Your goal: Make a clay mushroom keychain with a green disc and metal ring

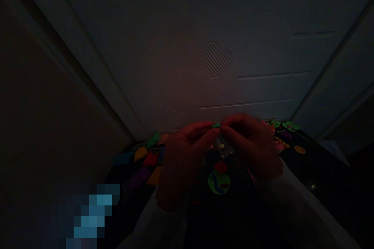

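A small piece of green modelling clay (216, 125) is pinched between the fingertips of both hands, raised above the dark table. My left hand (187, 151) grips it from the left with thumb and fingers. From the other side, my right hand (254, 146) holds its right end, fingers curled. Below the hands lies a flat green clay disc (226, 178) with a wavy blue strip and a dark red bit on it. A red clay piece (221, 167) touches its upper edge. The light is dim, so fine detail is lost.
Several coloured clay packs, including an orange one (140, 153) and a purple one (139, 177), lie at left. A clear plastic packet (226, 150) is behind the hands. Right are a pink stick (251, 177), a yellow disc (299, 149) and clay flowers (290, 126). A white panel (175, 46) rises behind.
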A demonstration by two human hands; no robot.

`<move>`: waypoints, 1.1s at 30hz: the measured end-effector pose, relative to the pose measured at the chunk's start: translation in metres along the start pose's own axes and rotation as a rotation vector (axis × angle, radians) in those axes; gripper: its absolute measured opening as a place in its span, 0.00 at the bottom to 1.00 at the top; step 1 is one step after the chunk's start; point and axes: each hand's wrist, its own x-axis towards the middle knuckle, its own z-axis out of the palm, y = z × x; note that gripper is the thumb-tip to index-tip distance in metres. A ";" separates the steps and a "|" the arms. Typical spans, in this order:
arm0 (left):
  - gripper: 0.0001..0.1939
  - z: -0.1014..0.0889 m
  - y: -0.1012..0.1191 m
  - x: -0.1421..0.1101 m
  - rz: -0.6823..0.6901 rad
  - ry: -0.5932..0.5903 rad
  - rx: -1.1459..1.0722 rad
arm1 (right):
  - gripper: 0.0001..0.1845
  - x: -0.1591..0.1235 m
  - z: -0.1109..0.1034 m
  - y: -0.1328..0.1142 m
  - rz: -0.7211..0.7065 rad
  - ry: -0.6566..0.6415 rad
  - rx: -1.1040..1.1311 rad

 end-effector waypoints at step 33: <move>0.09 -0.007 -0.004 0.000 -0.021 -0.114 -0.131 | 0.04 0.001 -0.003 -0.005 0.087 0.006 0.086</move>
